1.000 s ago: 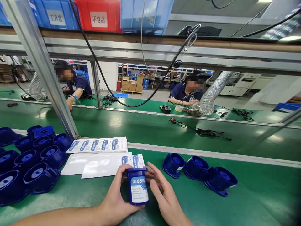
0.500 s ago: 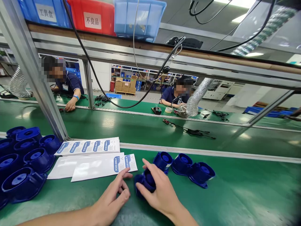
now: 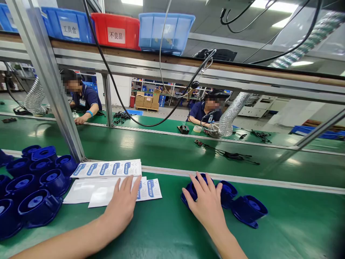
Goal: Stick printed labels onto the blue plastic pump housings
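Note:
My right hand (image 3: 205,199), fingers spread, is over a blue plastic housing (image 3: 185,195) on the green bench. It hides much of that housing; whether it touches is unclear. Two more round blue housings, a middle one (image 3: 228,192) and a right one (image 3: 250,210), stand to its right. My left hand (image 3: 122,201) has its fingers stretched over white label sheets and holds nothing I can see. The front label sheet (image 3: 101,197) lies partly under those fingers, with blue-and-white labels (image 3: 153,189) at its right end. Behind it lies a fuller label sheet (image 3: 107,168).
Several blue housings (image 3: 35,203) crowd the bench at left beside a metal post (image 3: 58,97). A green belt (image 3: 159,149) runs behind, carrying a black cable bundle (image 3: 229,154). Two co-workers sit across. Bins, including a red bin (image 3: 115,30), stand on the overhead shelf; a black cable (image 3: 118,95) hangs below.
The labelled housing passed from my left hand to my right and was set down by the other housings at right. My right hand has opened; my left hand moved over the label sheets.

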A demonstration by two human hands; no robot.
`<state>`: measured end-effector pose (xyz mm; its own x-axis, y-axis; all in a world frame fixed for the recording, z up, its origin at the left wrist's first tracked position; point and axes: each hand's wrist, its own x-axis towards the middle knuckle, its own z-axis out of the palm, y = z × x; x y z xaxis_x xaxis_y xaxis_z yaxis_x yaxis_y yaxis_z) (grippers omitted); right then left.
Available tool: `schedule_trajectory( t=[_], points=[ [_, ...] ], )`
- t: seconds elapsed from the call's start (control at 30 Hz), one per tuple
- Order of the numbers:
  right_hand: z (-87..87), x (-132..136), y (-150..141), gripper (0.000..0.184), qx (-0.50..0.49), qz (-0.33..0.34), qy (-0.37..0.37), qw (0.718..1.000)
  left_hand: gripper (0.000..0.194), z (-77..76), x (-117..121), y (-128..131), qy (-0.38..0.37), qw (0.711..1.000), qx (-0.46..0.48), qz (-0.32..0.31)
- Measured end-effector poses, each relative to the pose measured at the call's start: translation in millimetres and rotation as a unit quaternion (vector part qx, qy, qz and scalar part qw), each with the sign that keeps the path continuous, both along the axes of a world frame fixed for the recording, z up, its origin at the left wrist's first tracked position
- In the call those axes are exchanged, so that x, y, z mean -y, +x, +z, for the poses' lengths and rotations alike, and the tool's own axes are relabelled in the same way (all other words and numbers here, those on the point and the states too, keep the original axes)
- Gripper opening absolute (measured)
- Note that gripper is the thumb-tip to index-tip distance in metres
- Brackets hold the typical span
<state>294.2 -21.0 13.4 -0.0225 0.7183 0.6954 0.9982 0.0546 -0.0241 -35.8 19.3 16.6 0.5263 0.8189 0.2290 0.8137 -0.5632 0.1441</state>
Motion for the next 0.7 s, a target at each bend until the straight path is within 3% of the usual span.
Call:
schedule_trajectory(
  t=[0.07,0.17,0.33,0.5,0.7],
  points=[
    [3.5,0,-9,0.042,-0.006,0.048,0.031,0.998,0.084,11.9,-13,-5,-0.023,0.998,-0.047,0.041],
    [7.0,3,-34,0.034,0.0,0.145,0.034,0.989,0.084,20.2,-17,-6,-0.039,0.995,-0.084,0.047],
    [6.3,14,-71,0.034,0.044,0.252,0.001,0.967,0.06,11.5,0,4,0.055,0.995,-0.079,-0.008],
    [3.0,21,-82,0.033,0.078,0.267,0.018,0.96,0.048,0.0,14,10,0.077,0.988,-0.065,-0.117],
    [4.6,17,-79,0.02,0.087,0.257,0.039,0.962,0.047,-6.5,16,9,0.064,0.988,-0.026,-0.137]
  ],
)
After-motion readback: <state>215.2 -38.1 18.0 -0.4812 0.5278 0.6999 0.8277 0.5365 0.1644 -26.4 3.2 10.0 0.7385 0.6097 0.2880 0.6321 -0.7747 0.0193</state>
